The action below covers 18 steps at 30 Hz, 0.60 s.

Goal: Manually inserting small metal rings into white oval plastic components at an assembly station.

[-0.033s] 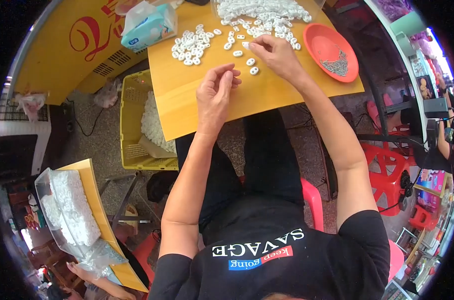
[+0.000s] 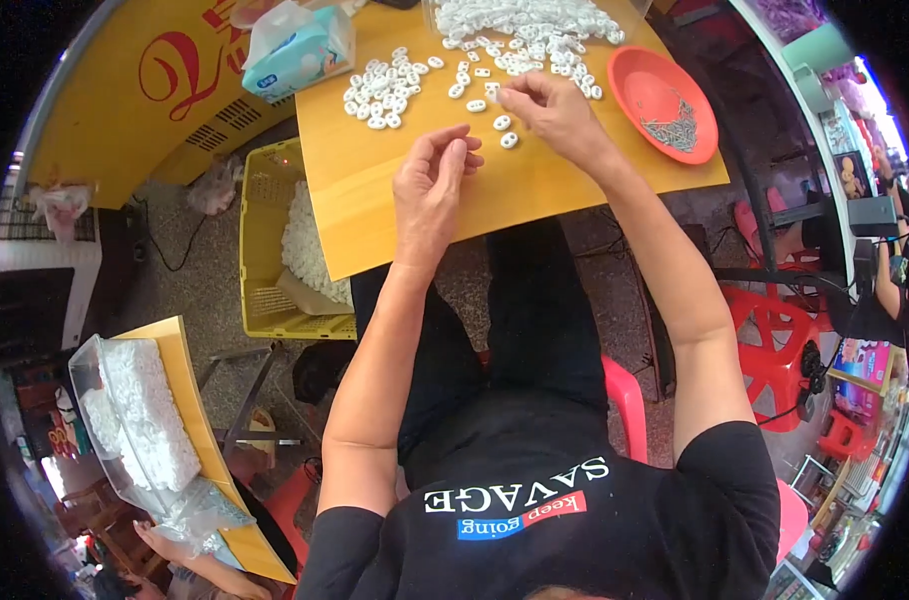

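Note:
My right hand (image 2: 555, 115) reaches over the table with thumb and forefinger pinched together. Their tips meet the right edge of a small white oval piece with two holes (image 2: 492, 90). Nearer to me and to the left, my left hand (image 2: 435, 185) hovers over the table edge, fingers loosely curled and thumb apart, with nothing seen in it. Between the hands lie a few loose pieces of the same kind, among them a white two-hole piece (image 2: 509, 141) closest to me. A bunch of these white pieces (image 2: 383, 92) is spread at the left.
A red bowl (image 2: 630, 85) with thin metal pins (image 2: 680, 132) stands right of my right hand. A clear bin edge with many white pieces (image 2: 525, 18) is at the back. A tissue pack (image 2: 300, 55) sits at the far left corner; a yellow crate (image 2: 260, 250) stands below.
The white piece at my right fingertips now shows its holes more plainly. My right fingers have shifted very slightly; my left hand has stayed in place.

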Tool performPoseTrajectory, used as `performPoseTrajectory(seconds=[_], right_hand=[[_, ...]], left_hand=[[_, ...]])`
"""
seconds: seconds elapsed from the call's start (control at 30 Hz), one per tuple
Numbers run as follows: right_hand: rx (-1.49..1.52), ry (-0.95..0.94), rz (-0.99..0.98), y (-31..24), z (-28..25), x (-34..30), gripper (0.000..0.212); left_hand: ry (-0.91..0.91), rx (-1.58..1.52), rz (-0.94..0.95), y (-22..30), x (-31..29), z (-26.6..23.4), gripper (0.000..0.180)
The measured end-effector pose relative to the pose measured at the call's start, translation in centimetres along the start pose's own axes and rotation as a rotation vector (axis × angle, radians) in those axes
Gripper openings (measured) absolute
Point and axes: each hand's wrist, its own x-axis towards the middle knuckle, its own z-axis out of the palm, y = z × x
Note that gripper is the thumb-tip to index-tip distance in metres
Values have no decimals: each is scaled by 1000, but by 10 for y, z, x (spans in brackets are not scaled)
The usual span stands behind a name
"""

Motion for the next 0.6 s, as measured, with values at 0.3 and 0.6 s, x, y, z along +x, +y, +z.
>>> performPoseTrajectory(seconds=[0.3,0.6], right_hand=[[365,-194,160,-42,10,-37,19],[80,-27,-135,-32,-22,-45,18]], left_hand=[[-32,-65,-44,-1,2,-8,16],[-81,-220,-73,-2,-2,-12,12]])
